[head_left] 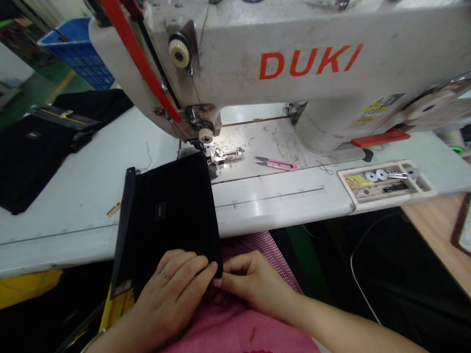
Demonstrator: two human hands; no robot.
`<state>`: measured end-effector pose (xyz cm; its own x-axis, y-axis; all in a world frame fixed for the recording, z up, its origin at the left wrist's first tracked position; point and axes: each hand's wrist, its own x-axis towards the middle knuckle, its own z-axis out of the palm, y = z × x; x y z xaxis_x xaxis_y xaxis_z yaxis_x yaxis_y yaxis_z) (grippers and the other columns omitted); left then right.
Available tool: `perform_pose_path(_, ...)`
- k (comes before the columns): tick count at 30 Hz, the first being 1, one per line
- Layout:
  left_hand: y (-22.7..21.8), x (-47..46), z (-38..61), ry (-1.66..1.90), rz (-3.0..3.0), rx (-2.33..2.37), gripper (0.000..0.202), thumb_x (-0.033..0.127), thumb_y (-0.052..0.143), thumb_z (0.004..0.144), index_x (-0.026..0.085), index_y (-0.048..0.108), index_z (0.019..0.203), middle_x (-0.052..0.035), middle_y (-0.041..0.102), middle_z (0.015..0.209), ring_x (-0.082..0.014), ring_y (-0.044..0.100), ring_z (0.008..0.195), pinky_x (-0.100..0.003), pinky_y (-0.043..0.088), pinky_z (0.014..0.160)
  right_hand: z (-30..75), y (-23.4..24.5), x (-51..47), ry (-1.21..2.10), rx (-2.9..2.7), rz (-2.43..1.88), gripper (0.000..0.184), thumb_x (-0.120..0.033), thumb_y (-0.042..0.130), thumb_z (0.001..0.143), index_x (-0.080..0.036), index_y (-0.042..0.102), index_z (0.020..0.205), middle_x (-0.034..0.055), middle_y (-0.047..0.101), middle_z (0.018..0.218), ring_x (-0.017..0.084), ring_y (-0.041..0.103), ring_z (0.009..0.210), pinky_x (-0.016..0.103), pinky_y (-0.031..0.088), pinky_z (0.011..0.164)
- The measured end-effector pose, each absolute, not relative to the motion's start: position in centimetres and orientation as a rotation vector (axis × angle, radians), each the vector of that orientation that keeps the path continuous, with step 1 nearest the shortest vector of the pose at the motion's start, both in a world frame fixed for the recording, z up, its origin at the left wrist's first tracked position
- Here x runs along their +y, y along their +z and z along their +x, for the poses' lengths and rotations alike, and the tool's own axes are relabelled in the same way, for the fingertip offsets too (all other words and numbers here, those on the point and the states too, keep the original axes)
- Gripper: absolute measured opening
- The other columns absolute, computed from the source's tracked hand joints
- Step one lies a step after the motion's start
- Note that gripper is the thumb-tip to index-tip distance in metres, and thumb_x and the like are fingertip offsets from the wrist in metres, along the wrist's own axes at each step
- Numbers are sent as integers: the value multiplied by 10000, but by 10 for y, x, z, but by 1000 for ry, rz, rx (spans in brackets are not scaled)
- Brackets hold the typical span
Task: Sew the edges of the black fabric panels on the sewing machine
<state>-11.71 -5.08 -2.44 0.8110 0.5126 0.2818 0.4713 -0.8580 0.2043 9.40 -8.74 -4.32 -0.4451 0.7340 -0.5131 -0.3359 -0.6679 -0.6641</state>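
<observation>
A black fabric piece [176, 196] with a small label and a stiff dark strip along its left side reaches from the sewing machine's needle area over the table's front edge. My left hand [180, 279], with a ring on one finger, presses on its near end, thumb and fingers close together. At the near right corner, my right hand [250, 279] pinches the fabric's edge between thumb and fingers. The far right corner lies by the presser foot [209, 152] of the sewing machine [235, 59]. Whatever is under the fabric stays hidden.
Pink-handled thread snips [275, 163] lie on the machine bed. A small tray [386, 184] with bobbins is set into the table at right. Another black piece [47, 142] rests at left, near a blue basket [79, 51]. A gold zipper pull [114, 209] lies beside the fabric.
</observation>
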Motion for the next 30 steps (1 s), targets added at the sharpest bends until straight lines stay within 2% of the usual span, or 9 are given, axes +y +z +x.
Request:
perform_pose_path(3,-24,-51,-119,481,2850,758,312,102,456,989,169,621,1245,-69,694,1045,-210,623,993,-402,516,935,98,-42,-89,2154,-706,-1086,391,-546,798,752,-156,773,764,11,701,714,117,622,643,265,503,694)
perform_pose_path(5,-24,-51,-121,461,2808,785,341,100,453,991,185,603,1285,-63,696,1057,-208,628,998,-394,531,928,102,-43,-92,2057,-909,-1139,282,-449,777,808,-168,769,784,10,708,736,124,624,669,259,501,685)
perform_pose_path(7,-25,-51,-123,466,2786,824,362,94,461,990,207,592,1308,-54,693,1071,-202,627,1001,-378,541,922,108,-45,-94,1685,-1263,-1244,154,-320,753,842,-174,741,793,10,698,761,133,612,706,260,491,683)
perform_pose_path(9,-27,-50,-124,471,2788,819,363,89,484,984,215,596,1305,-45,691,1072,-194,626,995,-352,546,916,113,-47,-94,1121,-1616,-1261,91,-228,691,884,-168,701,817,24,675,793,151,592,754,272,488,693)
perform_pose_path(11,-29,-51,-124,474,2792,809,354,87,493,979,213,607,1290,-40,691,1070,-189,627,989,-336,549,916,117,-48,-92,639,-1861,-1164,101,-190,603,949,-154,690,911,55,678,866,169,589,810,284,503,712)
perform_pose_path(14,-28,-52,-121,453,2776,837,351,78,468,976,219,627,1255,-33,689,1077,-185,629,989,-334,553,927,121,-46,-84,271,-2039,-996,174,-146,535,994,-129,683,1085,89,720,1001,185,621,904,294,543,768)
perform_pose_path(19,0,-39,-109,438,2723,820,270,116,489,971,178,660,1171,-51,680,1080,-182,619,1027,-316,530,973,126,-42,-75,150,-2083,-842,173,-117,564,984,-119,697,1095,70,766,1064,190,655,1042,334,555,874)
perform_pose_path(25,6,6,-95,234,2949,945,511,157,444,994,147,404,1503,-99,491,1513,-254,441,1397,-446,442,1128,123,-37,-69,193,-2101,-836,197,-106,511,1011,-110,708,1028,44,783,1007,165,699,1009,305,539,886)
perform_pose_path(30,-13,22,-90,140,3034,915,529,175,456,996,131,382,1518,-106,432,1565,-262,386,1450,-478,402,1164,114,-40,-62,147,-2037,-834,200,-86,531,991,-139,704,905,-2,790,894,133,718,875,274,544,809)
